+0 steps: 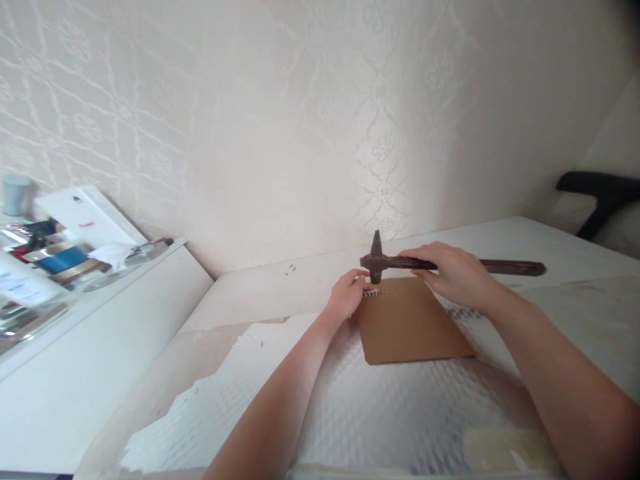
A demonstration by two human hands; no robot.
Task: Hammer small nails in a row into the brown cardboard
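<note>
My right hand (453,270) is wrapped round the wooden handle of a hammer (515,267). Its dark, worn head hangs just above the far left corner of a brown board (415,327). At that corner my left hand (347,293) has its fingers drawn together in a pinch. Whatever they hold is too small to make out. A short row of small shiny metal pieces (371,293), like nails, stands beside the fingertips. Dark dots, maybe holes, continue along the board's far edge to the right.
Silvery quilted sheeting (390,400) lies under the board on a white tabletop (280,287). Several small bits (290,269) lie near the wall. A white cabinet (115,347) at left carries a white box (90,217) and clutter. A black chair part (600,190) shows at right.
</note>
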